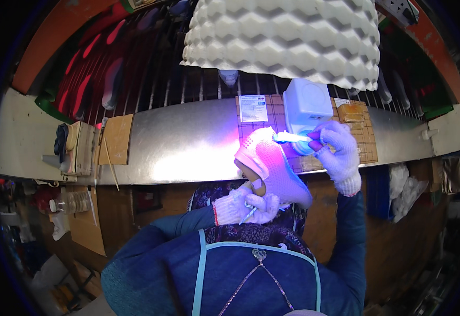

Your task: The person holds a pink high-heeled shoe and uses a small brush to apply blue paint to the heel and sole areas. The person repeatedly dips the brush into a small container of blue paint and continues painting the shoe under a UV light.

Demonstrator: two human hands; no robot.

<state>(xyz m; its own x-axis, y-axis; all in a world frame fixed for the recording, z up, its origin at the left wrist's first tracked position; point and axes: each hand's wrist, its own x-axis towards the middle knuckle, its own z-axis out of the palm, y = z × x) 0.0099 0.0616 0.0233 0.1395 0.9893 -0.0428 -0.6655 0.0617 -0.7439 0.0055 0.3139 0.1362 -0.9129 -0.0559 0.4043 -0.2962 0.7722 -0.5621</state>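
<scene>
**One shoe, one glowing light pen, two knit gloves**

Left hand (247,207), in a white knit glove, grips one pale mesh shoe (272,168) above the lap. Right hand (337,150) pinches one slim glowing light pen (291,138) against its toe, before a smooth metal bench (188,142).

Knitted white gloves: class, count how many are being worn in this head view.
2. One on the left hand, gripping the heel of the pink shoe; one on the right hand, holding a glowing light pen to the shoe. None appear hidden.
</scene>
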